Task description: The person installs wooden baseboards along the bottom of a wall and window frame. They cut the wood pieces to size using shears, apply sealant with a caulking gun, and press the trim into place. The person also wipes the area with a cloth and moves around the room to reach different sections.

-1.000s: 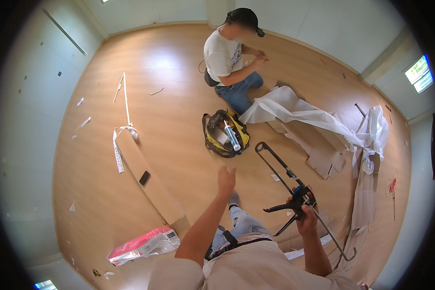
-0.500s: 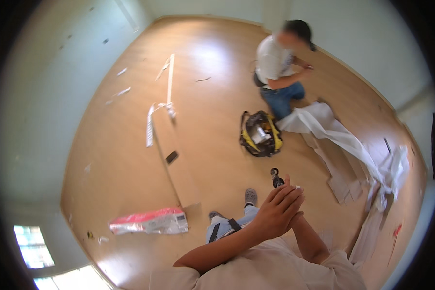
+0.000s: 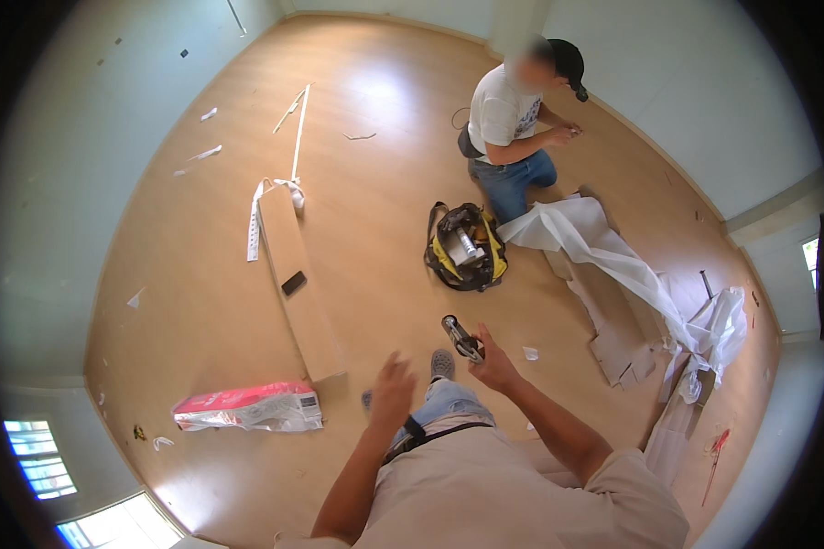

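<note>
My right hand [image 3: 496,364] is closed around a dark hand tool [image 3: 461,339] with a round end and silvery parts; its exact kind is unclear. The tool is held in front of my body, above the floor. Left of it, my left hand [image 3: 392,389] is raised and somewhat blurred, its fingers loosely apart with nothing visible in them. Beyond the tool stands an open black-and-yellow tool bag [image 3: 438,267] with a silvery canister [image 3: 467,242] and other items inside.
A co-worker [image 3: 508,119] kneels past the bag, hands together. White sheeting [image 3: 595,240] and torn cardboard [image 3: 618,343] lie at right. Leftward are a long cardboard piece [image 3: 311,339] with a black phone [image 3: 293,283] on it, and a red-and-clear plastic package [image 3: 247,408].
My hands were together around the tool; now they are apart. The left has moved left, off the tool, while the right keeps hold of it. The whole view has shifted slightly.
</note>
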Available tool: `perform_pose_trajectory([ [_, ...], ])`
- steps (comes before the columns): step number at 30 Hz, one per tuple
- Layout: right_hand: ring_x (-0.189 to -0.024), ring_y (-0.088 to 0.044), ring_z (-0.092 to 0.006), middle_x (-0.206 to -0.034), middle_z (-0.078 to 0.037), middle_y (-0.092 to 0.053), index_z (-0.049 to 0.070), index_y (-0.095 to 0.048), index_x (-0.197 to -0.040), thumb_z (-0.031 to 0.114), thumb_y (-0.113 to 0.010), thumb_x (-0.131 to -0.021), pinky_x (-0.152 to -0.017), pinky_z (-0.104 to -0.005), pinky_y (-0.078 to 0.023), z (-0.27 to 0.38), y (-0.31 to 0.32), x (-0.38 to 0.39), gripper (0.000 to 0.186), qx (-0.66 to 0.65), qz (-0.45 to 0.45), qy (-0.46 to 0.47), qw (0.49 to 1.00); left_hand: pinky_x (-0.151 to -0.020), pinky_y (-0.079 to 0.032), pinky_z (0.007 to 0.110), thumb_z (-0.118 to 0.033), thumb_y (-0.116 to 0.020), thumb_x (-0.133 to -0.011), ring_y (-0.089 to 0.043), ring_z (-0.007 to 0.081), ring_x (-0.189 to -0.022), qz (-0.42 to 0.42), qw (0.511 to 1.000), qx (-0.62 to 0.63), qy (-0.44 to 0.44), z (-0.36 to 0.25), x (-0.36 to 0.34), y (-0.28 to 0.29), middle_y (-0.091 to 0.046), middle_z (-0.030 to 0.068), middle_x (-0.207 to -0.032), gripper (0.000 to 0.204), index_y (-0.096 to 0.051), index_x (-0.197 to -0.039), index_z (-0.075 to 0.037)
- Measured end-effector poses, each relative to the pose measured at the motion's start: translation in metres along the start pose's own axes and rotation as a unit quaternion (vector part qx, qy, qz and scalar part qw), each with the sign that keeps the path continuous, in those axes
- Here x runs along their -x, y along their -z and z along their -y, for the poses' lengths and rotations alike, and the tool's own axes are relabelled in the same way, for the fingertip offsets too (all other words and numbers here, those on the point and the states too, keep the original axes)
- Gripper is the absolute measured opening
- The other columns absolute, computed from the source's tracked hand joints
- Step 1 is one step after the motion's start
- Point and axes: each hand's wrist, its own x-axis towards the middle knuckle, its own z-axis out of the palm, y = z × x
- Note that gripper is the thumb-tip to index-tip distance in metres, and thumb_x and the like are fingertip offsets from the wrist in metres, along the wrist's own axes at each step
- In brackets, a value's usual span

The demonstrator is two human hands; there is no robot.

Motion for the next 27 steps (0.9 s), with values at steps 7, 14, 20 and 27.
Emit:
perform_pose_trajectory([
  [7, -0.134, -0.044, -0.0422, -0.146, -0.026, -0.043, 0.009, -0.014, -0.158, 0.022, -0.078, -0.075, -0.111, -0.0443, -0.038, -0.059, 0.066, -0.124, 0.105, 0.180, -0.009, 0.143, 0.973, -0.105, -0.042, 0.048, -0.023, -0.062, -0.091, -0.052, 0.0422, -0.124, -0.051, 0.932, -0.029, 0.358, 0.125, 0.215, -0.022, -0.060, 0.0276, -0.125, 0.032, -0.066, -0.113, 0.001],
  [14, -0.134, -0.044, -0.0408, -0.146, -0.026, -0.045, 0.002, -0.019, -0.156, 0.036, -0.082, -0.074, -0.113, -0.0447, -0.035, -0.123, 0.061, -0.114, 0.109, 0.375, 0.141, -0.041, 0.915, -0.062, -0.056, 0.042, -0.023, -0.060, -0.090, -0.068, 0.0287, -0.079, -0.057, 0.702, 0.187, 0.684, 0.128, 0.415, -0.066, -0.067, 0.0118, -0.083, 0.027, -0.070, -0.100, 0.001],
  [20, -0.133, -0.048, -0.0396, -0.145, -0.028, -0.047, -0.002, -0.028, -0.152, 0.041, -0.077, -0.078, -0.109, -0.0424, -0.041, -0.230, 0.008, 0.064, 0.098, 0.143, 0.151, -0.277, 0.938, -0.079, -0.055, 0.046, -0.026, -0.051, -0.094, -0.067, 0.0335, -0.092, 0.282, 0.869, -0.030, 0.407, 0.132, 0.457, -0.106, -0.068, 0.0160, -0.102, 0.025, -0.067, -0.103, -0.009],
  [27, -0.061, -0.056, -0.0205, -0.083, -0.011, -0.064, 0.002, -0.059, -0.106, 0.023, -0.066, -0.089, -0.050, -0.0356, -0.045, -0.329, -0.013, 0.242, 0.028, -0.073, 0.044, -0.453, 0.887, -0.065, -0.050, 0.045, -0.035, -0.055, -0.093, -0.063, 0.0247, -0.069, -0.009, 0.848, 0.133, 0.513, 0.205, 0.396, -0.102, -0.067, 0.0144, -0.073, 0.039, -0.068, -0.082, 0.000],
])
